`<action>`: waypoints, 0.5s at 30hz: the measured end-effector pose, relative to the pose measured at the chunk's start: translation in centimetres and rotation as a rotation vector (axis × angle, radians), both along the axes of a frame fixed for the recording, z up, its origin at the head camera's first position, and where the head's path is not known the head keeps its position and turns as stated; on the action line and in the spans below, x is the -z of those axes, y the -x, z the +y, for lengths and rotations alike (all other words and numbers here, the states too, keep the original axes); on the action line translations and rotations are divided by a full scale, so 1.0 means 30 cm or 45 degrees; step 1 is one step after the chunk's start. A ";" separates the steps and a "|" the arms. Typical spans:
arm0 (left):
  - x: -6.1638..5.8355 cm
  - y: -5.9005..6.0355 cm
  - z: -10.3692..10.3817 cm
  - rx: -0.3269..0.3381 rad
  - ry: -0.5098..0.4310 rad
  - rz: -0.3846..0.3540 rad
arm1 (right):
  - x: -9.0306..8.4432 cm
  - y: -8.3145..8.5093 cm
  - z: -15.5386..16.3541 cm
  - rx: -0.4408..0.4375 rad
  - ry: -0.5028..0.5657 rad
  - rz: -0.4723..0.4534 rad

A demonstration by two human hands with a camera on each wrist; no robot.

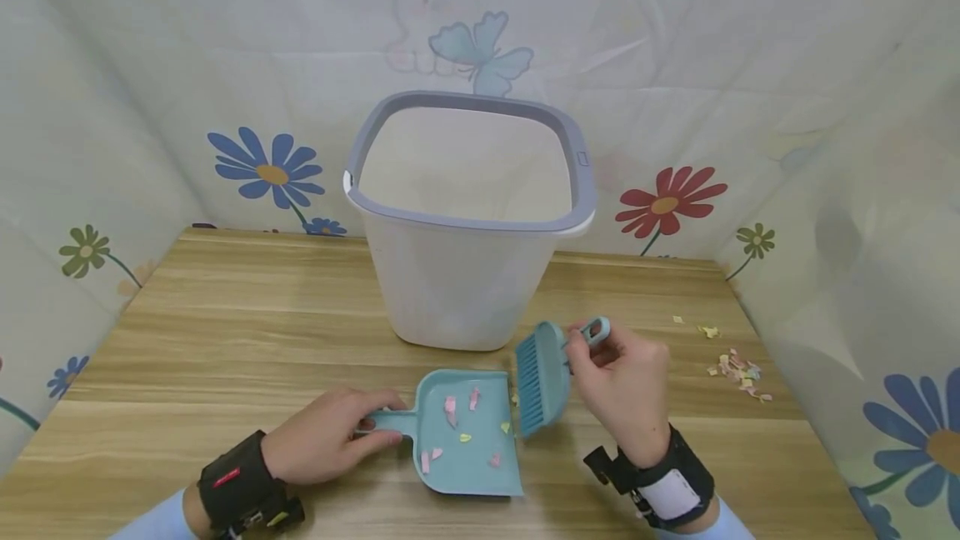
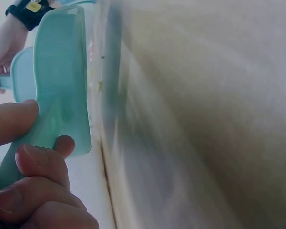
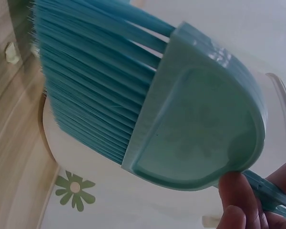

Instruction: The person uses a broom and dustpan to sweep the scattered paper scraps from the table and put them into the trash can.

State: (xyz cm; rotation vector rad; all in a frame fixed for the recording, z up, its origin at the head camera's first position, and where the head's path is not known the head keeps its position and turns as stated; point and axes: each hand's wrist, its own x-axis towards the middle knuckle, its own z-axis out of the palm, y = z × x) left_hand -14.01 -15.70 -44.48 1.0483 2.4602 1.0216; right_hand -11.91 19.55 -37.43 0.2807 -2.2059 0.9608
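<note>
My left hand point(image 1: 333, 433) grips the handle of a light-blue dustpan point(image 1: 468, 473) lying on the wooden table, its open edge facing right. Several pink and yellow paper scraps point(image 1: 450, 409) are scattered in the pan. By its handle, my right hand point(image 1: 626, 386) pinches a matching hand brush point(image 1: 553, 377), the bristles pointing left beside the pan's lip. In the right wrist view the brush point(image 3: 200, 129) fills the middle, with fingertips at the base of its handle. A few yellow bits lie between bristles and pan lip. The left wrist view shows the dustpan point(image 2: 62, 71) from its handle end.
A tall white bin point(image 1: 457, 290) with a grey-blue rim stands behind the dustpan. A loose pile of coloured paper scraps point(image 1: 738, 372) lies on the table point(image 1: 262, 315) at the right. A flower-printed curtain point(image 1: 675, 65) encloses the back and sides.
</note>
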 end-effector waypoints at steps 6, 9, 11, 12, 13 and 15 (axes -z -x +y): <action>-0.008 0.011 -0.016 -0.041 0.041 0.038 | -0.014 0.001 0.015 0.059 -0.130 0.023; -0.003 0.015 -0.020 -0.048 0.062 0.051 | -0.010 0.002 0.010 0.089 -0.237 0.010; 0.002 0.018 -0.021 -0.050 0.076 0.056 | -0.002 0.000 0.004 0.098 -0.317 -0.011; 0.005 0.019 -0.021 -0.049 0.080 0.058 | 0.002 0.000 0.000 0.096 -0.351 -0.025; 0.008 0.020 -0.021 -0.049 0.084 0.058 | 0.007 -0.001 -0.004 0.090 -0.382 -0.036; 0.012 0.022 -0.021 -0.047 0.092 0.056 | 0.016 -0.002 -0.012 0.072 -0.426 -0.054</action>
